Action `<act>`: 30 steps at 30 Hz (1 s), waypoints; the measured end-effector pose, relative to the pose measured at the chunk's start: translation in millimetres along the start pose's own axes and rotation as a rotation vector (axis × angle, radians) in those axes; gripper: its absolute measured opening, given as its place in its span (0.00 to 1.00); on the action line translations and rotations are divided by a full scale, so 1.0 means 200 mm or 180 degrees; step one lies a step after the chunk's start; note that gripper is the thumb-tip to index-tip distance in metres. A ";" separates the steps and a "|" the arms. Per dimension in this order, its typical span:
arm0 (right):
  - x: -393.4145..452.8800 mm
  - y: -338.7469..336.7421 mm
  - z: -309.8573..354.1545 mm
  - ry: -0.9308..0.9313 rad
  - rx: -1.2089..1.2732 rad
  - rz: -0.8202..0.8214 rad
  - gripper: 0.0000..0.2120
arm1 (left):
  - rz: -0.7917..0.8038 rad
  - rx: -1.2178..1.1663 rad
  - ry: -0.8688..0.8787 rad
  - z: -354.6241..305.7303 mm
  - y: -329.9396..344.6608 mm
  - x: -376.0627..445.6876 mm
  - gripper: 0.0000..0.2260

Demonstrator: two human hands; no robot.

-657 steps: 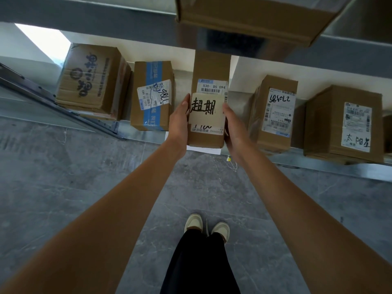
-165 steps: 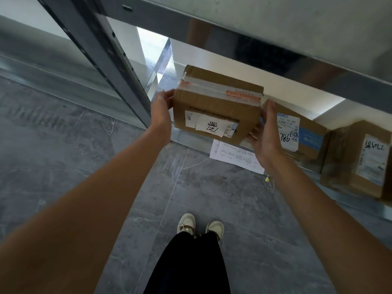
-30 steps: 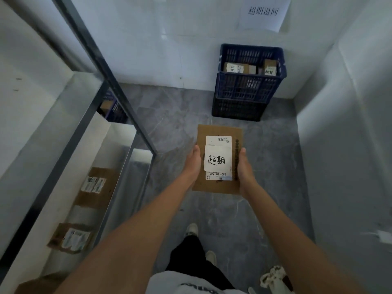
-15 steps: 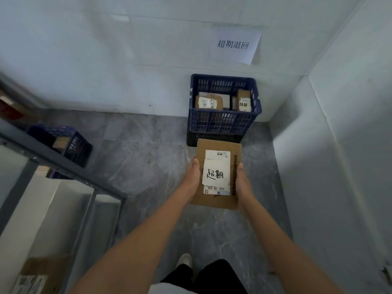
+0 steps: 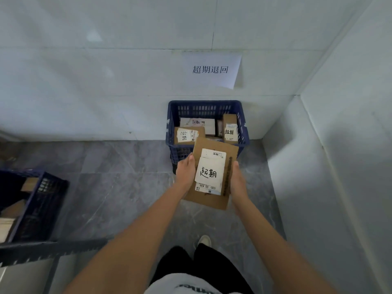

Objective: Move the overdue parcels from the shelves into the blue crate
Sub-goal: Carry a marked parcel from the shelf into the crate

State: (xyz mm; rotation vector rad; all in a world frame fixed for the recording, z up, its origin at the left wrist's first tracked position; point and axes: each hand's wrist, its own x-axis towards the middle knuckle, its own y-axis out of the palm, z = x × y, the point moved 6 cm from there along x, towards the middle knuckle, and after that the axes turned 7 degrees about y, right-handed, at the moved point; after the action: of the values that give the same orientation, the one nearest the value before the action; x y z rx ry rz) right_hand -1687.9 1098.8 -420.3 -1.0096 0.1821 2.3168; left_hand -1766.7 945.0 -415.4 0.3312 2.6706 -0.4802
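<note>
Both arms reach forward. The left hand [image 5: 185, 171] and right hand [image 5: 238, 181] hold a flat brown parcel [image 5: 209, 197] by its sides, probably fingers curled underneath. Its white note has black writing.

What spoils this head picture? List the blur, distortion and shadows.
Head view: wide-angle bending bows the wall seams and corner edges; soft light from the left, with a broad shadow on the right wall; faint pale glare patches on the tiles; mild softness overall, yet the note on the held parcel and the sign stay readable; the crate at the wall is fairly sharp.
</note>
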 end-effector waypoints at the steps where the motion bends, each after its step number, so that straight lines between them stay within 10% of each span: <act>1: 0.06 0.01 0.06 0.0007 0.0010 0.0009 0.25 | 0.0083 0.0070 0.0055 -0.07 -0.01 0.06 0.23; 8: 0.47 0.17 0.47 0.0036 -0.0150 0.0530 0.39 | 0.0496 0.0568 -0.0103 -0.40 -0.18 0.60 0.13; 30: 1.26 0.71 0.81 0.0566 0.0604 -0.0244 0.26 | 0.1323 0.1124 -0.0433 -0.67 -0.30 1.79 0.15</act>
State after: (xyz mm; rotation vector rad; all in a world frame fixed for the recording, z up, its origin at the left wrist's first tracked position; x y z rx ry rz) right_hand -2005.3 1159.0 -499.5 -1.1046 0.4188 2.0956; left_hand -2150.2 998.2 -436.5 0.8985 2.2898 -0.8027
